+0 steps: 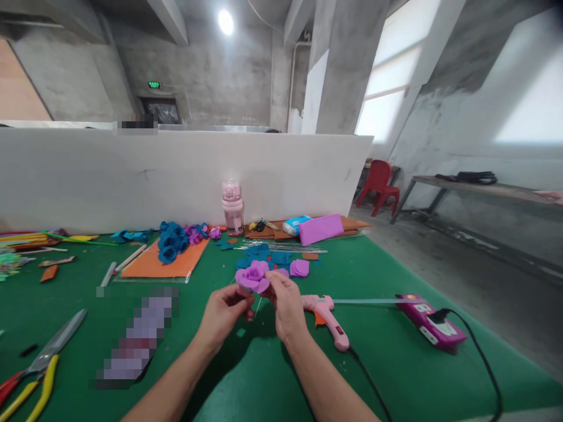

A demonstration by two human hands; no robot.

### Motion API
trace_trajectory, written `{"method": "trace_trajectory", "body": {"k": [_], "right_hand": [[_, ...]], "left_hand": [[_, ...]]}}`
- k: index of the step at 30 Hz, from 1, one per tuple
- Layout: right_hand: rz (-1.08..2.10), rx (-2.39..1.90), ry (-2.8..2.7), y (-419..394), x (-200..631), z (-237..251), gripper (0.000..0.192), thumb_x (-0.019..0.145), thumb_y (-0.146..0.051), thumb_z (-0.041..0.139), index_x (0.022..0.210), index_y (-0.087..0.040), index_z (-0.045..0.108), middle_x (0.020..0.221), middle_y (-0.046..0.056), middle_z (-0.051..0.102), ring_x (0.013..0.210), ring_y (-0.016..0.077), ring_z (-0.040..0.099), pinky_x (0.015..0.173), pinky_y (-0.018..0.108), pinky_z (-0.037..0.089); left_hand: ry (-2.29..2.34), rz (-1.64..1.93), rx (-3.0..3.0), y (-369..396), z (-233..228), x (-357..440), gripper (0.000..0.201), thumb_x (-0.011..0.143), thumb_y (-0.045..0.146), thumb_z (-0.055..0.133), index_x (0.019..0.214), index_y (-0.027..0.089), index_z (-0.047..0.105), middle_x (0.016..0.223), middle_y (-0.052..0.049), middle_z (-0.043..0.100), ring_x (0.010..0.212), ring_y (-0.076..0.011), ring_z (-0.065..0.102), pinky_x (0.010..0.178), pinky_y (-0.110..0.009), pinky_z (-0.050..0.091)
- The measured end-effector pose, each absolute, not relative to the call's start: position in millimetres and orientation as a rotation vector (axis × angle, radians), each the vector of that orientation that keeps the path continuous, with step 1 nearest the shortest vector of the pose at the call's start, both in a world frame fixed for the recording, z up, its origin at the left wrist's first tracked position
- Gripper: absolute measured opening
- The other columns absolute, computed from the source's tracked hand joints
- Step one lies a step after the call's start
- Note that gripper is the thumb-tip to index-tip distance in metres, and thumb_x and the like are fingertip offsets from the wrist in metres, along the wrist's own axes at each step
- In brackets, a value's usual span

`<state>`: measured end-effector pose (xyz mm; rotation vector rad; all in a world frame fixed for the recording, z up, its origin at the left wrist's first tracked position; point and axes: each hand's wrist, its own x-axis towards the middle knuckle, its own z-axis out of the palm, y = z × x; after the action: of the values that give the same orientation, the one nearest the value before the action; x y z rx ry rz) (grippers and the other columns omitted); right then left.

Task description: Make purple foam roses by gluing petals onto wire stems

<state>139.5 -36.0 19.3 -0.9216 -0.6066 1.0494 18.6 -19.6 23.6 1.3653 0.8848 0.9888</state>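
Observation:
A purple craft flower (253, 276) with layered petals is held up over the green table between my two hands. My left hand (227, 309) pinches the flower's underside, where a thin stem shows below. My right hand (285, 298) has its fingers closed at the flower's right edge, on a petal. Whether that petal is fixed to the flower I cannot tell. Just right of my right hand lies a pink glue gun (328, 319) with a long glue stick in its back. Behind the hands are loose purple petals (299, 268) and blue pieces (258, 252).
Scissors (48, 354) lie at the left front. Finished blue flowers (171, 241) rest on an orange sheet (145, 266). A pink bottle (233, 208) stands against the white partition (176, 176). To the right is a purple power strip (431, 322) with a black cord.

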Motion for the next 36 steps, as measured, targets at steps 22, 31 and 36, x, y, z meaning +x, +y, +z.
{"method": "trace_trajectory", "body": {"k": [22, 31, 36], "right_hand": [[1.016, -0.868, -0.91, -36.8, 134.5, 18.3, 0.019, 0.065, -0.016, 0.059, 0.082, -0.019, 0.066, 0.074, -0.001, 0.064, 0.073, 0.0133, 0.057, 0.07, 0.025, 0.043], [1.001, -0.915, -0.901, -32.2, 134.6, 13.5, 0.017, 0.065, -0.016, 0.057, 0.08, -0.018, 0.064, 0.071, -0.002, 0.062, 0.07, 0.0125, 0.056, 0.068, 0.024, 0.043], [0.994, -0.925, -0.908, -31.4, 134.5, 12.9, 0.016, 0.064, -0.015, 0.056, 0.078, -0.018, 0.063, 0.068, -0.003, 0.06, 0.068, 0.0121, 0.056, 0.066, 0.024, 0.043]], "left_hand": [[0.788, 0.923, 1.149, -15.4, 15.2, 15.3, 0.017, 0.063, 0.022, 0.072, 0.069, 0.013, 0.059, 0.06, 0.002, 0.059, 0.051, -0.0091, 0.056, 0.05, -0.021, 0.047], [0.773, 0.911, 1.1, -15.8, 14.3, 16.2, 0.021, 0.062, 0.02, 0.074, 0.07, 0.013, 0.056, 0.059, 0.003, 0.058, 0.051, -0.009, 0.056, 0.049, -0.021, 0.047], [0.771, 0.904, 1.086, -17.0, 15.5, 16.2, 0.021, 0.062, 0.02, 0.074, 0.07, 0.013, 0.055, 0.058, 0.003, 0.058, 0.05, -0.0087, 0.056, 0.049, -0.021, 0.047]]}}
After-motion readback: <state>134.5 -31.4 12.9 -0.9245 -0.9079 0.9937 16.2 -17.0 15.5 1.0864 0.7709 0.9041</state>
